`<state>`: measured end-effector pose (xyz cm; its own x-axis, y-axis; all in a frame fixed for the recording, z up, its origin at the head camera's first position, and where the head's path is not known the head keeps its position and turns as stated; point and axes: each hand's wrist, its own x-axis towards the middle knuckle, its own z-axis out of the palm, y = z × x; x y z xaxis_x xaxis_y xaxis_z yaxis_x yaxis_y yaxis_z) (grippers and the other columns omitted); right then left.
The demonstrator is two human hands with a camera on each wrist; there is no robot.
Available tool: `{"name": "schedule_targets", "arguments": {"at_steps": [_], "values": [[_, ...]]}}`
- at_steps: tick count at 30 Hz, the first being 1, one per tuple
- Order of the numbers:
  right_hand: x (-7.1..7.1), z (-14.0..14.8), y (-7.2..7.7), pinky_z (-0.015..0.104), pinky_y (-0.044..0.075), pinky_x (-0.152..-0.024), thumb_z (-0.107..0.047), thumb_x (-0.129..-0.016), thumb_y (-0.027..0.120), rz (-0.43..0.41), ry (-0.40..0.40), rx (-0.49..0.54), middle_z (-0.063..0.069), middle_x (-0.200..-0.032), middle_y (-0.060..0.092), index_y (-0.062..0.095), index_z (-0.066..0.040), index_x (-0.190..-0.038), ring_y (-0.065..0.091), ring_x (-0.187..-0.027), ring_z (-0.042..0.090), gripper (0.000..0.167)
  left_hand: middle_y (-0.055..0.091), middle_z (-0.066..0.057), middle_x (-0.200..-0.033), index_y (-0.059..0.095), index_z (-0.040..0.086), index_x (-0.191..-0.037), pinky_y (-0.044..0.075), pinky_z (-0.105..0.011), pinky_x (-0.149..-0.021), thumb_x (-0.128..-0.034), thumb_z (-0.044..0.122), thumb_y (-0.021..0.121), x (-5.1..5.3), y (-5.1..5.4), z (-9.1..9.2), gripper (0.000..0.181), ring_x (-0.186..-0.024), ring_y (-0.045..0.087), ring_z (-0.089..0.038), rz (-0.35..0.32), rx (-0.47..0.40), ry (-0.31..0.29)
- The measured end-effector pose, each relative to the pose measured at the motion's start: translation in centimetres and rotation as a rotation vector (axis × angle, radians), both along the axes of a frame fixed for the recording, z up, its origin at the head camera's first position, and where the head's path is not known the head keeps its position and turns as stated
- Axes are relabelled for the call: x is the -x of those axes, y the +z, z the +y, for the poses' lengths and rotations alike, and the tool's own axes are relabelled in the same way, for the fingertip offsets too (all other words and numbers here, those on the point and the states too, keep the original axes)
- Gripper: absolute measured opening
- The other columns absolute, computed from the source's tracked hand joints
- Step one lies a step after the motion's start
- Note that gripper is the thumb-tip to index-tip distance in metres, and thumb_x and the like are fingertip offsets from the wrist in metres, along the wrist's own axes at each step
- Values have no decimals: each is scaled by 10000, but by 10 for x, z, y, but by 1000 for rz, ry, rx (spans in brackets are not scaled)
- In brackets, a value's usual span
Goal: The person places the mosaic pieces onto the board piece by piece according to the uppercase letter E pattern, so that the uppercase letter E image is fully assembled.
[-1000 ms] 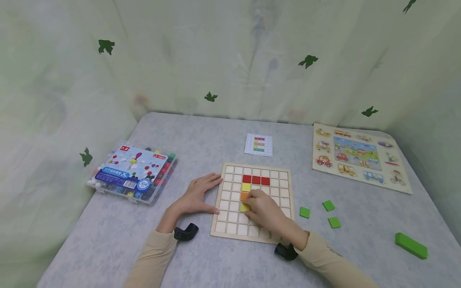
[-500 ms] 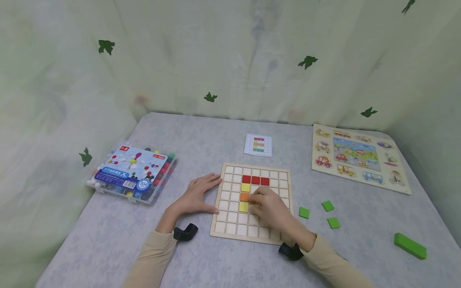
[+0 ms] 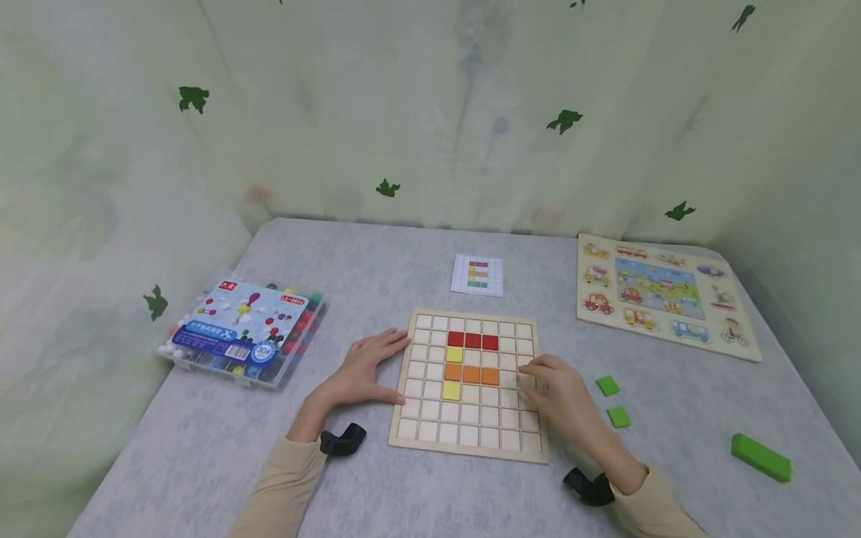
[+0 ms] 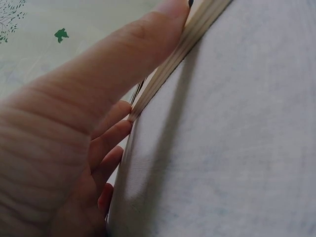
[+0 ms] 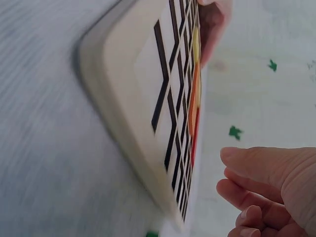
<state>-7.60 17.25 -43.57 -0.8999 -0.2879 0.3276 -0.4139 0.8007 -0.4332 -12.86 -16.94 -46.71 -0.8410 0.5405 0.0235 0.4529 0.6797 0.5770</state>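
A wooden grid board (image 3: 464,452) lies on the table. Set in it are a row of red tiles (image 3: 473,341), a row of orange tiles (image 3: 471,374) and yellow tiles (image 3: 451,390) at the left, above and below the orange. My left hand (image 3: 359,370) touches the board's left edge, thumb and fingers spread; the left wrist view shows the thumb (image 4: 143,42) against its side. Over the right edge hovers my right hand (image 3: 565,396). Between its thumb (image 5: 252,160) and forefinger nothing shows in the right wrist view. Two green tiles (image 3: 608,385) lie to its right.
A small pattern card (image 3: 477,275) lies behind the board. At the left is a clear box (image 3: 242,329) of coloured balls. A vehicle puzzle board (image 3: 673,299) is at the back right, and a green block (image 3: 761,457) at the right.
My right hand has moved right from the orange row to the board's right edge, uncovering three orange tiles. The nearest green tile is out of sight there. My left hand stays put.
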Motion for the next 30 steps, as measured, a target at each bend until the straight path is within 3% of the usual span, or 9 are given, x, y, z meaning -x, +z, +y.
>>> {"name": "schedule_targets", "arguments": {"at_steps": [4,7,14,21,30], "values": [[-6,18,-1,211,427,-568,-9,-700,784,5,-60,32,90,-909,668,723,-2,-955,547,-715,133,262,347,-85,-1522,379,107,-1443,184,-541,-1081,-650,447,818,-1,0,0,968,-1443,237,-302,-3,-13,-4],[-9,30,-1,203,384,-553,-15,-714,774,-37,-111,21,104,-931,669,716,7,-986,491,-673,108,279,347,-84,-1523,379,108,-1443,179,-540,-1081,-650,442,819,-1,0,1,967,-1443,238,-301,-3,-19,-6],[-16,47,-5,211,394,-573,-67,-723,780,-100,-174,-6,107,-952,679,714,-2,-995,531,-721,125,287,351,-84,-1520,379,115,-1445,187,-546,-1076,-651,455,816,0,0,1,967,-1443,236,-304,-1,-15,-9],[-17,53,-10,192,368,-568,-104,-739,773,-142,-203,-23,120,-975,686,709,-3,-1016,487,-694,107,302,358,-84,-1516,388,114,-1440,178,-543,-1079,-638,465,819,0,0,-3,975,-1441,236,-306,1,-23,8],[-17,54,-10,190,355,-568,-109,-710,791,-194,-183,-63,104,-958,686,712,-17,-1003,491,-702,100,317,361,-84,-1515,392,107,-1437,183,-543,-1075,-641,463,817,1,-2,-1,970,-1441,237,-309,9,-25,-3]]}}
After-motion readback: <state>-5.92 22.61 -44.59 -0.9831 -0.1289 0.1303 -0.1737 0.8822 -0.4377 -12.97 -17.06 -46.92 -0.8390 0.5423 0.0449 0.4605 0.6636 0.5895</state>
